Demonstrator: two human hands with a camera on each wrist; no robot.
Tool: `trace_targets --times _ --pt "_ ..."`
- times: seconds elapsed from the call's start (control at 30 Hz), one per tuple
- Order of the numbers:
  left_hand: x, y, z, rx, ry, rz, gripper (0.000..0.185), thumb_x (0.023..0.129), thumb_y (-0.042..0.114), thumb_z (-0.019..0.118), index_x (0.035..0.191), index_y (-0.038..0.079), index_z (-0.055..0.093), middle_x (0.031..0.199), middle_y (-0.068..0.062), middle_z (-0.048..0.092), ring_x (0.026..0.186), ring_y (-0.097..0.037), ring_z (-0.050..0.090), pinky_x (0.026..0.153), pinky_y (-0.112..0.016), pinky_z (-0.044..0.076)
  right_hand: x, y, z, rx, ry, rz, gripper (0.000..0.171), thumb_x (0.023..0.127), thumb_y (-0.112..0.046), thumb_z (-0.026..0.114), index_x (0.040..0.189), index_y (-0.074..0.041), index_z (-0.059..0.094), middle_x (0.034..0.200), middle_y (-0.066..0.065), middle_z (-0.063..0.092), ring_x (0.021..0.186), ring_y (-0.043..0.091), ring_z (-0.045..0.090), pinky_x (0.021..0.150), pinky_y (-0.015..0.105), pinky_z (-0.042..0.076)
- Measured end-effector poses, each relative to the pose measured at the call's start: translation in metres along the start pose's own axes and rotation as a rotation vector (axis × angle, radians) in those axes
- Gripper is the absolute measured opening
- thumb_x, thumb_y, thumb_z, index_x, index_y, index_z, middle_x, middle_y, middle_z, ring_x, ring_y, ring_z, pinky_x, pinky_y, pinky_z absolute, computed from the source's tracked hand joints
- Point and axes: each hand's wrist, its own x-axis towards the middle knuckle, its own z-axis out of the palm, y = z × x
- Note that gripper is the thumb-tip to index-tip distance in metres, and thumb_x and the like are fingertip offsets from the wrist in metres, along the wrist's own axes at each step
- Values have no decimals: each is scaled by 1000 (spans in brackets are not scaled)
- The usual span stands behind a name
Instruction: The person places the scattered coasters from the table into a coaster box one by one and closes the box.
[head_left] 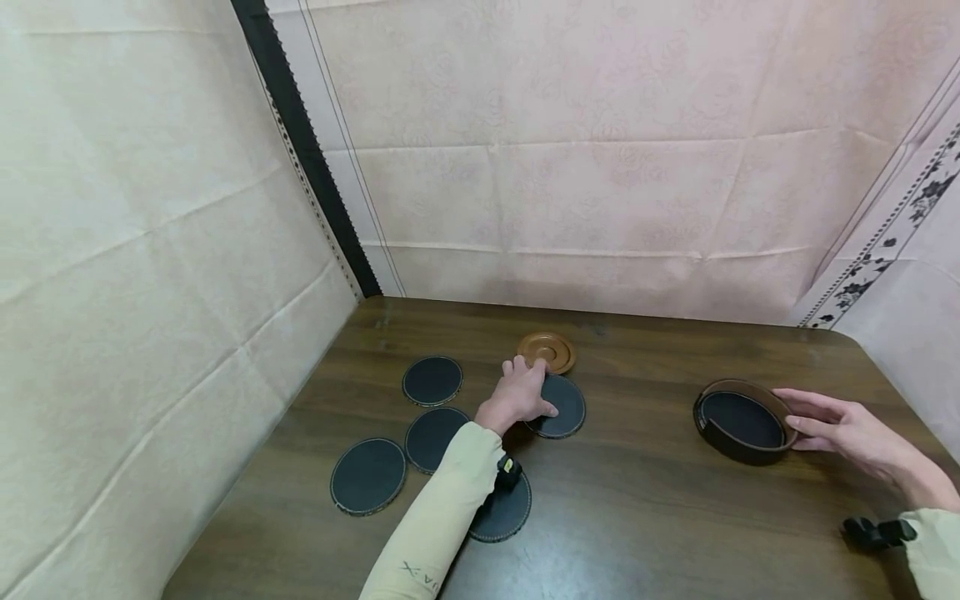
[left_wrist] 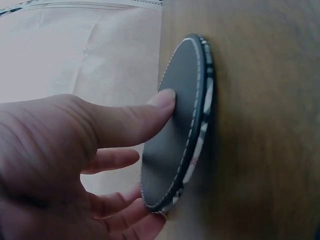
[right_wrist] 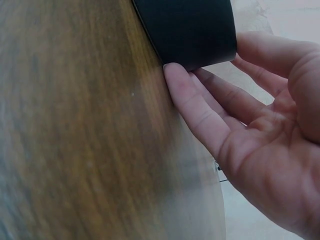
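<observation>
While the left hand (head_left: 522,392) pinches a dark round coaster (head_left: 558,406) on the wooden table (head_left: 645,508), the right hand (head_left: 843,429) cups the brown coaster holder (head_left: 742,422).
Thumb on top, fingers under its lifted edge; right fingers straight, slightly apart, against the holder's wall. Four more coasters (head_left: 432,380) lie left.
</observation>
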Motion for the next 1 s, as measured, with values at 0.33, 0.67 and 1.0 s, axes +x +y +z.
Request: trace_targets --times 0.33,0.67,1.0 --pt "-2 9 -12 -40 39 5 44 92 28 70 132 15 58 130 -13 47 114 -26 41 82 -37 50 -2 0 0 -7 11 2 49 99 1 52 146 -11 44 125 -29 58 96 7 68 75 32 59" --pt "-8 13 -21 -73 69 114 27 98 23 61 124 16 62 123 -7 58 112 -22 54 94 -36 48 0 -5 0 -69 21 61 53 99 -5 54 149 -7 37 123 -32 56 97 8 68 77 33 59" --pt "-6 27 -32 -161 45 221 15 98 21 60 113 18 62 98 0 60 88 -15 55 77 -27 49 -1 -5 0 -75 35 68 53 99 -6 55 149 -5 37 122 -31 56 97 8 68 77 34 59"
